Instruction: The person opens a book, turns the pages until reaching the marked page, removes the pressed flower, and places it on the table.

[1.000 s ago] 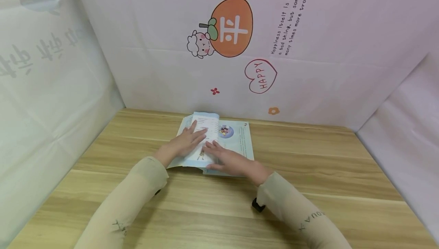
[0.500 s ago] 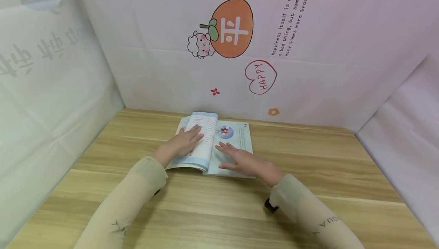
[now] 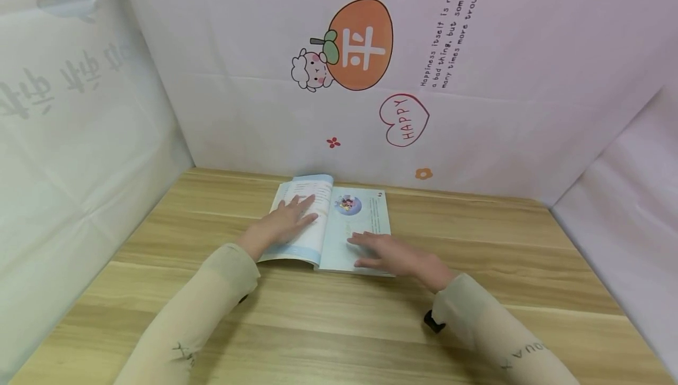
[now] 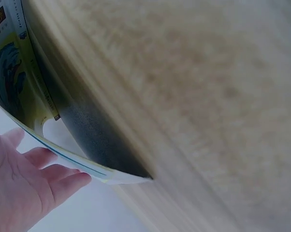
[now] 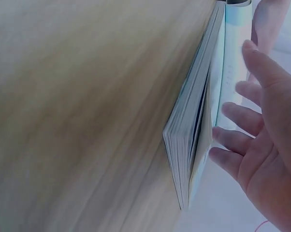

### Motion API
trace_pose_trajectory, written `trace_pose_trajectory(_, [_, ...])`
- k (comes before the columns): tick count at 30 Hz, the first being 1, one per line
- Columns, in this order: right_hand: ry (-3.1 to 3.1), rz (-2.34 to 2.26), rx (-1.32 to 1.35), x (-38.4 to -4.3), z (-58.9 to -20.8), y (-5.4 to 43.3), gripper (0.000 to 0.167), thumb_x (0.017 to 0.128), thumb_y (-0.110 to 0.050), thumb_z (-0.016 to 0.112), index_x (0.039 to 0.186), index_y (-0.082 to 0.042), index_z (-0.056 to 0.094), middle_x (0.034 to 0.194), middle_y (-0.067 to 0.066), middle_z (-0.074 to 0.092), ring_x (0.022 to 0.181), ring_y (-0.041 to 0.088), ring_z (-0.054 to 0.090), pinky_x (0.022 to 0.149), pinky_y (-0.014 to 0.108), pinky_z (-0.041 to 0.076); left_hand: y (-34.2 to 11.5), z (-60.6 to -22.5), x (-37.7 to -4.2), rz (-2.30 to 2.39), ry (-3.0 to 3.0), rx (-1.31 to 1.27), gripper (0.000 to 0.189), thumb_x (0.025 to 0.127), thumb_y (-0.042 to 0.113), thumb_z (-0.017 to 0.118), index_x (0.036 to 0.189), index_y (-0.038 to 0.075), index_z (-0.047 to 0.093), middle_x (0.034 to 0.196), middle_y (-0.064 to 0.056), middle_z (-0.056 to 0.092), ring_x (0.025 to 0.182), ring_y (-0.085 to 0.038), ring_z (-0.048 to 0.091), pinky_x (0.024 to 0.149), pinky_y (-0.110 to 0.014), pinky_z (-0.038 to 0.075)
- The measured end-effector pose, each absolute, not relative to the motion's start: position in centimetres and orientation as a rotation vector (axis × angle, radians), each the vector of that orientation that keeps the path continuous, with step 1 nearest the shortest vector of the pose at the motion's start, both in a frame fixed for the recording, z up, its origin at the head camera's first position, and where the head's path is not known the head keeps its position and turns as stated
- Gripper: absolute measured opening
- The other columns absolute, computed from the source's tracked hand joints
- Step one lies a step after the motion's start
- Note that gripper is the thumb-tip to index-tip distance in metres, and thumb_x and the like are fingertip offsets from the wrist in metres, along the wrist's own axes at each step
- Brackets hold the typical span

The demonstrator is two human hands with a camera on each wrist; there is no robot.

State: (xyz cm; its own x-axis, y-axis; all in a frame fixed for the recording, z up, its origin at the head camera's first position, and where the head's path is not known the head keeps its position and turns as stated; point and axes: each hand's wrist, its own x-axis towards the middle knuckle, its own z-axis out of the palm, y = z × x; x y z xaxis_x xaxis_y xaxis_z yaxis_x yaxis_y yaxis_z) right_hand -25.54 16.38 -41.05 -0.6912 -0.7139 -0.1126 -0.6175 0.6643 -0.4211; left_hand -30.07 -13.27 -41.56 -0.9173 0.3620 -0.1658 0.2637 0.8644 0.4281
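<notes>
An open book (image 3: pixel 339 249) with pale blue-edged pages lies on the wooden table near the back wall. Its left pages bow upward, and their lower edge stands off the table. Across that left page rests my left hand (image 3: pixel 285 220), fingers spread. In the left wrist view the left hand (image 4: pixel 34 179) touches the curved cover, whose yellow and blue outside shows underneath. My right hand (image 3: pixel 389 252) is over the lower part of the right page, fingers extended. The right wrist view shows the right hand (image 5: pixel 261 125) beside the thick page block (image 5: pixel 189 121), holding nothing; its fingertips are close to the page.
The wooden table (image 3: pixel 318 332) extends in front of the book and to both sides. A white printed cloth (image 3: pixel 238 108) hangs behind it, close to the book's top edge. More white cloth (image 3: pixel 95 167) hangs at the left side and at the right.
My right hand has moved right, from the left page to the right page. The left leaf has turned further over to the left, uncovering more of the right page. My left hand stays on the left page.
</notes>
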Motion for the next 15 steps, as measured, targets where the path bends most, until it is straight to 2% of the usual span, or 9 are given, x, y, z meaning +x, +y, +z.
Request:
trace_pose_trajectory(3, [2.618, -0.495, -1.047, -25.6, -41.0, 17.1, 0.057, 0.098, -0.033, 0.072, 0.146, -0.006, 0.057, 0.155, 0.014, 0.048, 0.145, 0.036, 0.041, 0.116, 0.052, 0.034, -13.0, -41.4, -29.9, 0.556, 2.796, 0.461, 0.07, 0.106, 0.063, 0.029, 0.166, 0.03, 0.016, 0.169, -0.022, 0.01, 0.149, -0.056, 0.01, 0.112, -0.075, 0.021])
trace_pose_trajectory(7, [2.645, -0.447, -1.042, -25.5, -40.6, 18.0, 0.055, 0.094, -0.031, 0.077, 0.14, -0.005, 0.063, 0.152, 0.015, 0.051, 0.142, 0.036, 0.044, 0.115, 0.051, 0.036, -12.9, -41.2, -29.8, 0.517, 2.805, 0.459, 0.072, 0.106, 0.062, 0.034, 0.166, 0.025, 0.021, 0.168, -0.024, 0.009, 0.148, -0.057, 0.012, 0.11, -0.076, 0.024])
trace_pose_trajectory(12, [2.69, -0.461, -1.086, -25.4, -40.1, 18.7, 0.046, 0.092, -0.027, 0.08, 0.13, -0.003, 0.07, 0.143, 0.017, 0.059, 0.133, 0.035, 0.055, 0.109, 0.051, 0.044, -12.7, -41.3, -29.9, 0.491, 2.821, 0.485, 0.078, 0.105, 0.062, 0.039, 0.165, 0.016, 0.022, 0.17, -0.015, 0.009, 0.149, -0.056, 0.012, 0.113, -0.071, 0.023])
trace_pose_trajectory(15, [2.694, -0.471, -1.09, -25.3, -40.1, 19.2, 0.043, 0.09, -0.027, 0.082, 0.125, -0.004, 0.073, 0.137, 0.015, 0.064, 0.126, 0.032, 0.062, 0.103, 0.045, 0.051, -12.5, -41.4, -30.0, 0.487, 2.812, 0.483, 0.085, 0.103, 0.065, 0.042, 0.165, 0.013, 0.019, 0.171, -0.01, 0.01, 0.15, -0.053, 0.011, 0.115, -0.068, 0.023])
